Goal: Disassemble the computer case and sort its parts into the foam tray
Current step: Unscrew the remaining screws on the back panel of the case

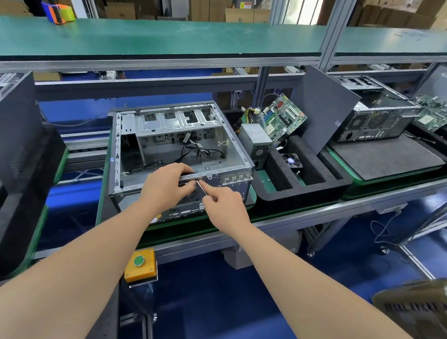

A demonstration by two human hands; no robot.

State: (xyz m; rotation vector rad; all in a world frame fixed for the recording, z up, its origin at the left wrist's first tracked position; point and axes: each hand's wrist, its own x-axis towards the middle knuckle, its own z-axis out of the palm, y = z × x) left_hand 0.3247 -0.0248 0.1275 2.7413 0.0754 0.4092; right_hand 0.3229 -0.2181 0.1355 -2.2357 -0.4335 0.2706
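Note:
An open grey computer case [132, 155] lies on its side on the bench, black cables loose inside it. My left hand [164, 185] grips the case's near top rail with curled fingers. My right hand [224, 205] holds a thin screwdriver [202, 188] whose tip meets the rear panel just below that rail, beside my left fingers. To the right a black foam tray [300, 189] holds a power supply [257, 140], a green motherboard [284, 118], a small fan [292, 160] and a leaning dark side panel [322, 109].
A second computer case [372, 124] and another motherboard [439, 111] sit at the far right. A dark panel [11, 133] leans in a foam tray at the left. A yellow box with a green button [139, 264] hangs under the bench edge. A cardboard box [432, 310] stands lower right.

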